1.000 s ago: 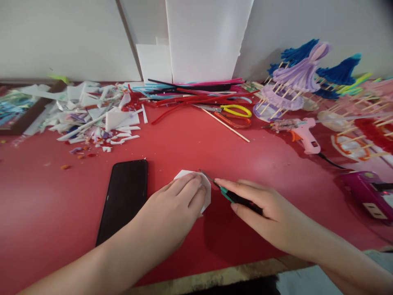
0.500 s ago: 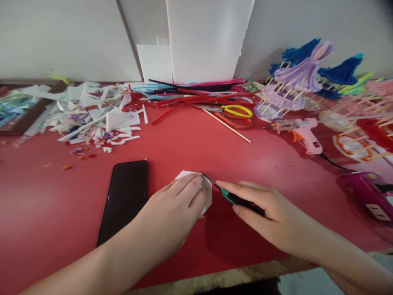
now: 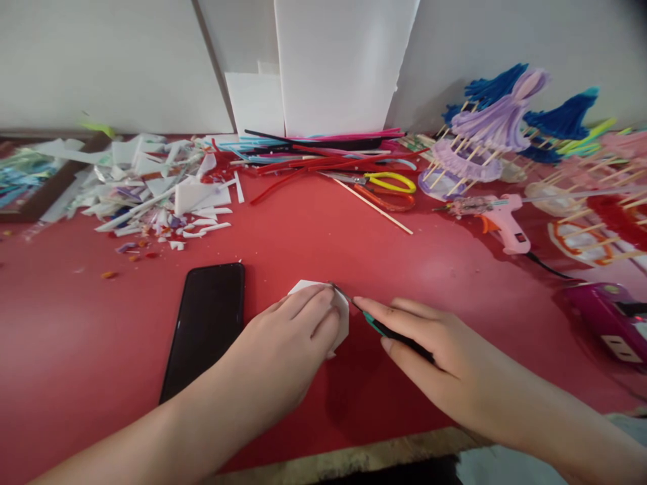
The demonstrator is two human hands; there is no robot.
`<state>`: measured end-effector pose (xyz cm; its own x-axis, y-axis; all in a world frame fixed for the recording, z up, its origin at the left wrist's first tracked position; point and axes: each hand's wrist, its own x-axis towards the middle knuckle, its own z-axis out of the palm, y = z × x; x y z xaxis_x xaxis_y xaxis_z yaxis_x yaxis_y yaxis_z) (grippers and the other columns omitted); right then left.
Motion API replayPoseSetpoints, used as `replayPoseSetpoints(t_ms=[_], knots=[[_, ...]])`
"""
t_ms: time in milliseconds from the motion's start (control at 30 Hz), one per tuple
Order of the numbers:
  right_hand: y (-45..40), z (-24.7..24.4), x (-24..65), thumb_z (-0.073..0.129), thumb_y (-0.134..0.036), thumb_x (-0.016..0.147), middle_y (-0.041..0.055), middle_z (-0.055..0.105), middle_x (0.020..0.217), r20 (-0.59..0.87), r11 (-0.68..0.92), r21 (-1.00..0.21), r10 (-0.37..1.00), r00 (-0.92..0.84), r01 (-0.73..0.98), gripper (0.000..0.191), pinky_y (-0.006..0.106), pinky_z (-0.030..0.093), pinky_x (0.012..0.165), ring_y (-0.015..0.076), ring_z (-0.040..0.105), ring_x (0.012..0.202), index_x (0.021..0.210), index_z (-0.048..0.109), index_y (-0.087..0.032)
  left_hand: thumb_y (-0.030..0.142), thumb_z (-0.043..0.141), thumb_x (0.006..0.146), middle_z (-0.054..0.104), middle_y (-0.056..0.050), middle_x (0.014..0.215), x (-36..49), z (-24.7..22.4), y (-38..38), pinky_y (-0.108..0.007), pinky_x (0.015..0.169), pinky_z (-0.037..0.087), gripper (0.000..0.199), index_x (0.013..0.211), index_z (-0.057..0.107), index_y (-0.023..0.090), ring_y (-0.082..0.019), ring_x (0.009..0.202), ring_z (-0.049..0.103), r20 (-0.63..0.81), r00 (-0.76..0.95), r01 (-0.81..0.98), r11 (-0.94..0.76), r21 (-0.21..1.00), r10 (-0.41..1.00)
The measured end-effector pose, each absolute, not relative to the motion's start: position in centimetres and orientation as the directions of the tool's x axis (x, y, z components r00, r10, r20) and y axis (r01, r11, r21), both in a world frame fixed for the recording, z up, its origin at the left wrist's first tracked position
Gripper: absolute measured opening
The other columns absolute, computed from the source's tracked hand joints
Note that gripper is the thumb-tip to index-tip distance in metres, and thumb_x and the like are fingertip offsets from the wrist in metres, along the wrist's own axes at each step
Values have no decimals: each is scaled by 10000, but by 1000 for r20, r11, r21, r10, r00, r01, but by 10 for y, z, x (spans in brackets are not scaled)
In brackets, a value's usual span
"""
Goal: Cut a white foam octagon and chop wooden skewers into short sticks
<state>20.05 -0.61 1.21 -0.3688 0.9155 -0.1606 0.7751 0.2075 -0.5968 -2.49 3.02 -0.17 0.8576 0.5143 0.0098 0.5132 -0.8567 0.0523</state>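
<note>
My left hand (image 3: 298, 327) is curled over a small white piece of foam board (image 3: 342, 326) with angled corners, gripping it against the red tabletop. Much of that piece is hidden under the fingers. A black and green craft knife (image 3: 387, 328) is held in my right hand (image 3: 429, 343), index finger stretched along its top and thumb at its side. The thin blade meets the far right edge of the white piece, close to my left fingertips. A black phone (image 3: 205, 330) lies flat just left of my left hand.
White foam scraps (image 3: 146, 185) are heaped at the back left. Pipe cleaners (image 3: 323, 153), yellow-handled scissors (image 3: 391, 180) and a wooden stick (image 3: 377, 207) lie at the back. A pink glue gun (image 3: 510, 225), fuzzy carousel-like models (image 3: 485, 135) and a purple power socket box (image 3: 606, 316) stand right.
My right hand and the knife have shifted and tilted very slightly, with the blade still at the white piece's edge. My left hand stays where it was.
</note>
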Motion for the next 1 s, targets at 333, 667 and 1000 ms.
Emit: replayPoseSetpoints(t_ms=[333,667,1000], knots=[[-5,14,195,394,-189,927,84,616,1281,-163,199,-601,918,-362,774,512,399,546,931,235,613,1139,1430,434,-276,34,360,870,570,-168,1260,-20,-1,29,-479,1034,465,443,1293,490,46,-317,1192,536,-17,869,494,-868,-52,495],[2,14,190,396,-171,924,78,582,1336,-213,150,-633,910,-357,760,534,439,476,1027,232,578,1195,1448,404,-272,41,378,861,581,-198,1263,-16,-1,28,-473,1003,496,439,1279,510,22,-347,1221,532,-15,871,488,-868,-92,492],[-36,9,207,407,-178,934,62,572,1357,-236,137,-577,916,-325,805,537,379,542,960,230,558,1232,1457,380,-297,64,428,845,600,-198,1249,-17,-8,25,-448,964,534,440,1271,522,13,-324,1149,590,110,851,522,-849,-86,513]])
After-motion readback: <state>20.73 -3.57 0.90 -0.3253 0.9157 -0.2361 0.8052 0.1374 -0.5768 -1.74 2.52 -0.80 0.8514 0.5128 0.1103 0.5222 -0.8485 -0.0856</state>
